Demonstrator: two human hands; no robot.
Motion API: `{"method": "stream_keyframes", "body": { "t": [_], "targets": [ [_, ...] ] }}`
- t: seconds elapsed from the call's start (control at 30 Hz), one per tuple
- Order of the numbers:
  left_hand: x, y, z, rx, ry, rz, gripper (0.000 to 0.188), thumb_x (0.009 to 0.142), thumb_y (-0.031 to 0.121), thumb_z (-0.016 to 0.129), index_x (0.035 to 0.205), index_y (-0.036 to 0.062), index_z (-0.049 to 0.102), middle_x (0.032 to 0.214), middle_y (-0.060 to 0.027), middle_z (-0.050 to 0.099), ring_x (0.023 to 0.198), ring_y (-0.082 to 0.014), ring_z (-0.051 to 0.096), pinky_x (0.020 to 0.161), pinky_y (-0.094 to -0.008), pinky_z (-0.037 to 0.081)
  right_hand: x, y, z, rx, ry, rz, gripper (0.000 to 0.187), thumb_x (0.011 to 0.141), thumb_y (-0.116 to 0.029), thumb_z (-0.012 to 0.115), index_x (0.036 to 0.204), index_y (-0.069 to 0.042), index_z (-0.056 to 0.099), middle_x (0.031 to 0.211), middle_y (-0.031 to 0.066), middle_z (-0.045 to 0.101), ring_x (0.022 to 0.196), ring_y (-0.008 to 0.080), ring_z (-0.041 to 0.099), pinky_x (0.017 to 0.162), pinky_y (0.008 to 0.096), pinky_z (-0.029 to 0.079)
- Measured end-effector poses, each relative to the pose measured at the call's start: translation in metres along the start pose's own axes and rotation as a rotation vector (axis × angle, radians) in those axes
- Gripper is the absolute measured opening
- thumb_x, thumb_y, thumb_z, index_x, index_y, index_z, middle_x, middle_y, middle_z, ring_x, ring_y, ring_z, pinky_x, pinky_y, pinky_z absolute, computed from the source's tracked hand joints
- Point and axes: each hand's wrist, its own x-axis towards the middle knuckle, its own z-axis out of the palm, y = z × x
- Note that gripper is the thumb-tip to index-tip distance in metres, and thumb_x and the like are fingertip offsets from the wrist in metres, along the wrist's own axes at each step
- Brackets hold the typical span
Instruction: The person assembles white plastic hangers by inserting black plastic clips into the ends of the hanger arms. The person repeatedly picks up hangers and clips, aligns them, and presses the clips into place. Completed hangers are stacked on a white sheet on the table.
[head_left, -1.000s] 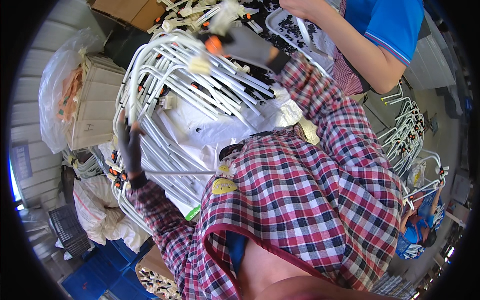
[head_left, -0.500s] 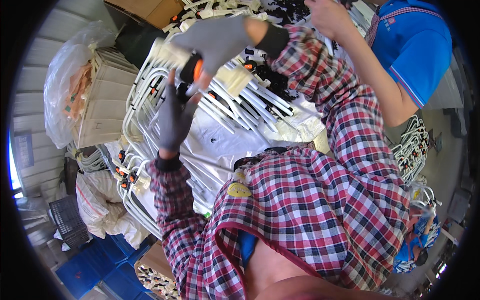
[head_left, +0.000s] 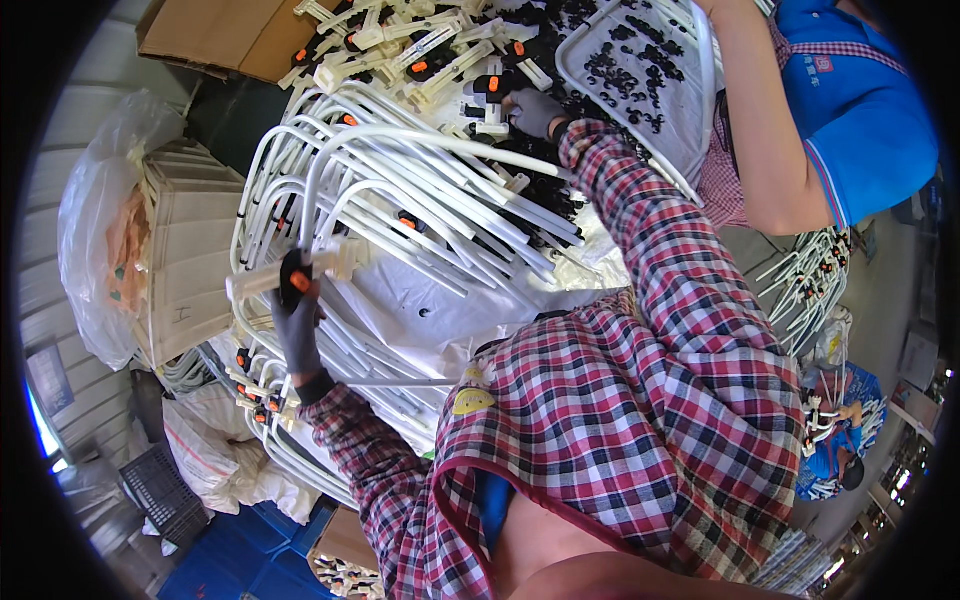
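A black plastic clamp with an orange button (head_left: 297,281) is sitting at the left of the work, beside a long cream plastic bar (head_left: 255,284); a white bent tube, apparently metal (head_left: 430,138), is meeting it from above, though I cannot tell whether it is seated; working well here is calling, I judge, for tube and clamp in one line, a firm low grip against twisting, and some support for the tube's long free arm, which is hanging over a heap of similar white tubes (head_left: 430,180); the grey-gloved left hand (head_left: 297,335) is gripping from below, fingers curling round the clamp, forearm slanting inward; the grey-gloved right hand (head_left: 535,112) is lying at full stretch beside a second black-and-orange clamp (head_left: 490,86) among cream parts (head_left: 435,45); its fingers are bending, but whether they are pinching anything I cannot tell.
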Motion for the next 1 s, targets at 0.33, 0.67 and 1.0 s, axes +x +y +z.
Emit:
{"method": "stream_keyframes", "body": {
  "t": [0.33,0.67,1.0],
  "targets": [
    [-0.058,-0.052,-0.075,0.058,0.372,-0.053,0.028,0.090,0.025,0.071,0.103,0.0042,0.056,0.065,0.0020,0.051,0.051,-0.0063,0.047,0.048,-0.0209,0.035,-0.053,0.005,-0.005,0.992,-0.228,0.285,0.036,0.095,0.000,0.041,0.124,-0.009,0.061,0.111,0.0086,0.069,0.072,0.0158,0.071,0.062,0.0266,0.056],
    [-0.029,-0.063,-0.094,0.071,0.317,0.014,0.028,0.092,0.028,0.069,0.109,0.0061,0.063,0.064,0.0052,0.045,0.054,-0.0046,0.043,0.050,-0.0212,0.032,-0.098,0.001,0.005,1.181,-0.417,0.180,0.037,0.095,0.001,0.047,0.130,-0.002,0.055,0.116,0.0110,0.068,0.088,0.0148,0.070,0.075,0.0245,0.057],
    [-0.042,-0.036,-0.082,0.022,0.288,0.133,0.037,0.095,0.021,0.064,0.128,0.0064,0.058,0.080,0.0059,0.051,0.057,-0.0036,0.039,0.053,-0.0193,0.034,-0.099,-0.017,-0.019,1.352,-0.568,0.079,0.048,0.091,0.009,0.038,0.137,-0.001,0.049,0.126,0.0129,0.062,0.107,0.0203,0.067,0.084,0.0264,0.057]
  ]
}}
